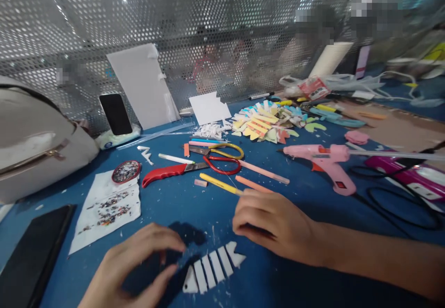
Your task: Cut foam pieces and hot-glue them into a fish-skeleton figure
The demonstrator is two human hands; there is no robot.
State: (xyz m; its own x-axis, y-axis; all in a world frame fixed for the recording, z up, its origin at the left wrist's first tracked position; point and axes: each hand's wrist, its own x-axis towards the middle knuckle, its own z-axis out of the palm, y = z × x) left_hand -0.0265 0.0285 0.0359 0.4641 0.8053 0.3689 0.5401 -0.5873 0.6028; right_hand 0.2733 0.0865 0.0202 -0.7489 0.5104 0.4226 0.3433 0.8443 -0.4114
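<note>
A white fish shape, cut into separate strips with a pointed head and a notched tail, lies on the blue table between my hands. My left hand is left of the fish's head, thumb and fingers apart, with nothing clear between them. My right hand is above and right of the tail, its fingers curled in; whatever they may hold is hidden. Just beyond its knuckles are a yellow marker and an orange stick. A pink glue gun lies farther right.
Red-handled scissors and yellow-handled scissors lie ahead. Behind them is a heap of coloured paper pieces. Beads lie on a white sheet at left, near a dark phone and a bag. Perforated metal rises behind.
</note>
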